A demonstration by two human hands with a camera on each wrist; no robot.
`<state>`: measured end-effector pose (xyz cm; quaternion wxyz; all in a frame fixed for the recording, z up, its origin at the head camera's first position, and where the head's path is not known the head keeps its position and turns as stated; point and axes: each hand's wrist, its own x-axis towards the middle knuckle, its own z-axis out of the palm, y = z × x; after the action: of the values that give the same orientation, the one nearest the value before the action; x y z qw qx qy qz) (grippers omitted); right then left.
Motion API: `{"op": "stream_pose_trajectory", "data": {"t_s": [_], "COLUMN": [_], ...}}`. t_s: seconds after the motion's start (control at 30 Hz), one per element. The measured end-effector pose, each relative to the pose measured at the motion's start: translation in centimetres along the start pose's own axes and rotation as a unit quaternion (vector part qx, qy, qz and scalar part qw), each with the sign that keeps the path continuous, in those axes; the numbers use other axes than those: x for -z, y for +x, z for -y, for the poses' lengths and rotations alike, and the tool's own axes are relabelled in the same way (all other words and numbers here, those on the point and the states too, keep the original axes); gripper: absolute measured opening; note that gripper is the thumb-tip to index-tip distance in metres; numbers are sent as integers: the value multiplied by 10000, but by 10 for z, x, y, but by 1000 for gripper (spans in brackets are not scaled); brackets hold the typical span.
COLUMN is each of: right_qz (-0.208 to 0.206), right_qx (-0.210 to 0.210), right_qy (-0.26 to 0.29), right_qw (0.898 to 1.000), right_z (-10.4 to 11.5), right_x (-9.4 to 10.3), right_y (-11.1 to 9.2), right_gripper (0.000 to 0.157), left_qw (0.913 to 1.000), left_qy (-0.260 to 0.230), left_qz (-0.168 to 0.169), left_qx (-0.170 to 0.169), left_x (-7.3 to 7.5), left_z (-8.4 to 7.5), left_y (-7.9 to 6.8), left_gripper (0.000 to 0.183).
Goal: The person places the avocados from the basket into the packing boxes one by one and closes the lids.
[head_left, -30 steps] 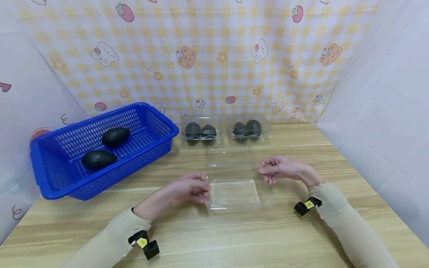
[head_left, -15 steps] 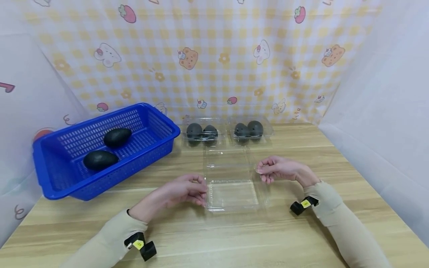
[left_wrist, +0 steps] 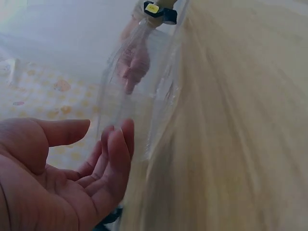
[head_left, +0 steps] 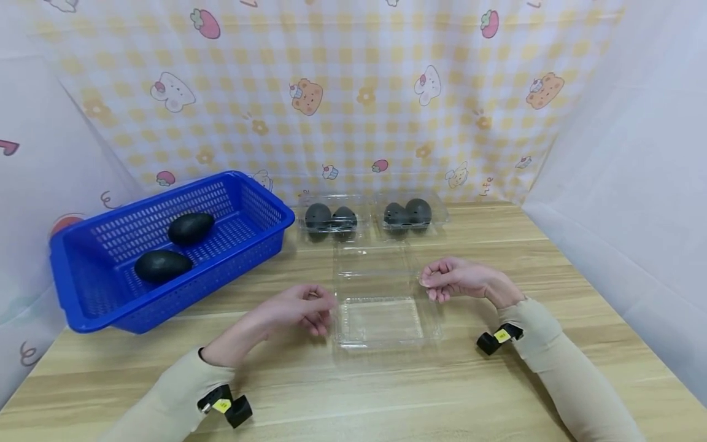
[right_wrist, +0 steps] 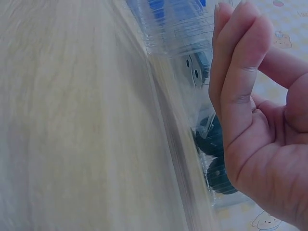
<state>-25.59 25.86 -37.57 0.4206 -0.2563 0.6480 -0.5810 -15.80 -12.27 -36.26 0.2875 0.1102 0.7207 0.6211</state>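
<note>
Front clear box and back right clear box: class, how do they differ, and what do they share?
The front box lies open; the back right box is closed. The front box is empty; the back right box holds two dark fruits. Both are transparent.

A small curtained booth here, set up like a filming corner! Yellow-checked cloth (head_left: 353, 52) with cartoon bears (head_left: 307, 97) and strawberries (head_left: 208, 24) fills the back, pale drapes (head_left: 624, 159) close in both sides, a wood-grain desk (head_left: 409, 399) runs right up to them, and black cameras (head_left: 488, 343) sit on both sleeved wrists (head_left: 531, 324). Home or studio around it? The view cannot tell.
</note>
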Motion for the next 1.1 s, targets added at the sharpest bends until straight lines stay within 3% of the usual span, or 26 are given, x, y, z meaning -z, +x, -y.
{"op": "stream_pose_trajectory", "data": {"t_s": [0.17,0.37,0.57,0.8,1.1], "right_qz": [-2,-46,-55,-27,-44], "right_qx": [16,0,5,27,-7], "right_qy": [-33,-98,-101,-43,-58], "right_qw": [10000,9999,9999,10000,10000], "right_z": [0,1,2,3,1], "right_x": [0,0,0,-1,-1], "right_y": [2,4,3,2,2], "right_gripper": [9,10,10,10,10], "left_qw": [9959,9801,9548,9154,8822], "left_qy": [715,1555,2300,3084,3417], "left_qz": [-517,-1097,-1625,-2372,-3032], "left_qx": [-203,-570,-951,-1032,-1146], "left_x": [12,28,40,51,80], "left_z": [-14,-35,-50,-61,-59], "left_y": [-9,-27,-43,-57,-69], "left_gripper": [27,24,27,31,37]}}
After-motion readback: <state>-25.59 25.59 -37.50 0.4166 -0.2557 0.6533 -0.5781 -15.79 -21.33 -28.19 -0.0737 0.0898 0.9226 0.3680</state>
